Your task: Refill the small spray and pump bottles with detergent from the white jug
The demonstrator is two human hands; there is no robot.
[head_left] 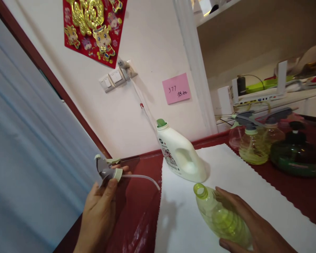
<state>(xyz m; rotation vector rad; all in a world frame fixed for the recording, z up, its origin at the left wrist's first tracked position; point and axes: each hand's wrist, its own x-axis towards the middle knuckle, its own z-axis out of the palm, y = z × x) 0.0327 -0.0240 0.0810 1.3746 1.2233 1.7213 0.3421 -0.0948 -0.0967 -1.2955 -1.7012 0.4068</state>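
Observation:
In my left hand (pixel 102 202) is a grey and pale green trigger spray head (pixel 107 170), gripped at its collar, with a thin clear dip tube (pixel 144 178) curving out to the right. My right hand (pixel 249 218) is wrapped around a translucent yellow-green spray bottle (pixel 223 218). The bottle's neck is uncovered, and it tilts toward the upper left over a white sheet (pixel 184 214). Behind it a pale green detergent jug (pixel 183 154) with a handle stands on the sheet, its mouth uncapped with a green spout showing.
At the right stand several spray bottles (pixel 252 146) and a dark green pump bottle (pixel 296 154). A white router (pixel 258 100) sits on the shelf behind. The dark red table (pixel 137 211) meets a wall with switches (pixel 116 77); a blue curtain (pixel 28 140) hangs at the left.

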